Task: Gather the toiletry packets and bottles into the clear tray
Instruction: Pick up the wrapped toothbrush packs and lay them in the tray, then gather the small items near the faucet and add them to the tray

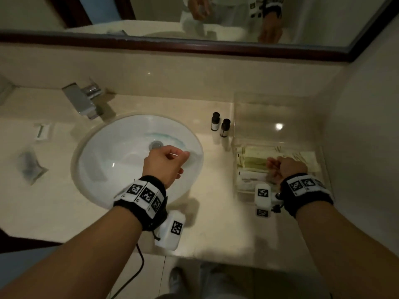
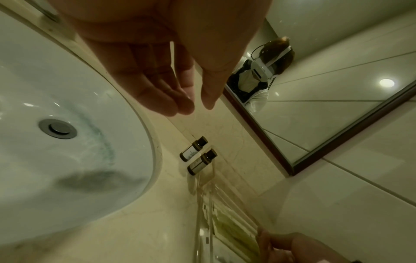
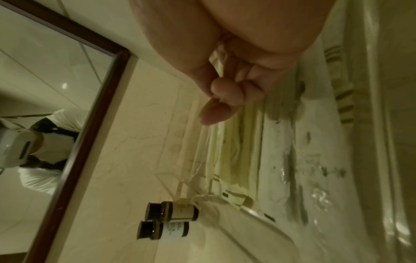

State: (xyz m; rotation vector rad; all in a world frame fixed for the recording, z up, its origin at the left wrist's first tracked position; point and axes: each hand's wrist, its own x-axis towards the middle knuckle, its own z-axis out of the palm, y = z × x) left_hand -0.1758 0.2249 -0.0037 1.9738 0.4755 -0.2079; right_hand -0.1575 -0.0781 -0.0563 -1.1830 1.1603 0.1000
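The clear tray (image 1: 278, 108) sits on the pale counter (image 1: 211, 223), to the right of the sink (image 1: 121, 152) and close to the side wall. Inside its near part lie flat toiletry packets (image 1: 254, 158) — some pale green, some white with print. They lie side by side on the bottom of the tray.

Two small dark bottles (image 1: 220, 125) stand upright on the counter, just beside the tray's left wall and outside it. They have black caps and light labels, and they stand close to each other. In the right wrist view the same bottles (image 3: 171, 220) show next to the tray's corner.

The right hand (image 1: 282, 167) is low over the packets in the tray. Its fingers (image 3: 225, 99) are curled in, with the thumb against them. They hold nothing that can be seen. The pictures do not show whether the hand touches the packets.

The left hand (image 1: 166, 162) hangs over the white sink bowl, well apart from the bottles. In the left wrist view its fingers (image 2: 166, 96) are loose and nearly straight — it holds nothing.

On the far left of the counter lie a crumpled grey packet (image 1: 30, 165) and a small white thing (image 1: 43, 131). A shiny tap (image 1: 84, 100) stands behind the sink. A mirror (image 1: 216, 16) with a dark frame hangs above the counter.
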